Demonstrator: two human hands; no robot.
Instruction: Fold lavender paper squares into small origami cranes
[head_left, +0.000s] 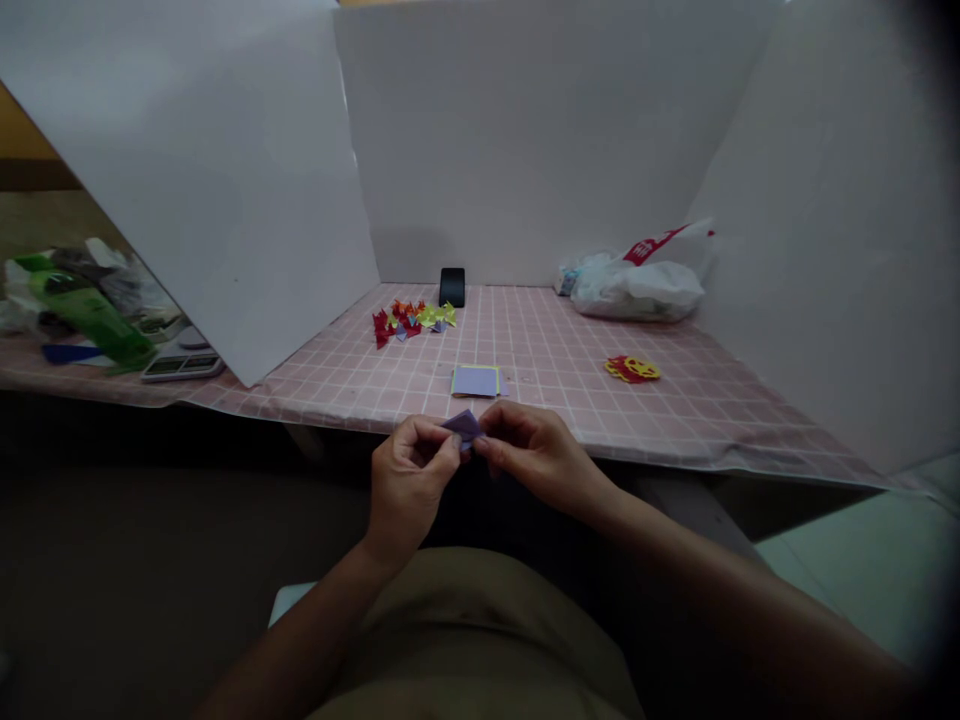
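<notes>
A small folded purple paper (463,425) is held between my two hands, just in front of the table's near edge. My left hand (412,475) pinches its left side between thumb and fingers. On its right side, my right hand (536,455) grips the corner with thumb and fingertips. Just beyond the hands, a stack of square paper sheets (476,381) lies on the table, a purple sheet on top and yellow edges showing. Farther back on the left sits a pile of small folded paper pieces (409,320) in red, orange, yellow and purple.
The table (547,345) has a pink checked cover. A black phone-like object (452,287), a white plastic bag (637,288) and yellow and red cut-outs (632,369) lie on it. White panels (540,140) surround it. Outside the left panel are a green bottle (94,315) and a scale (182,366).
</notes>
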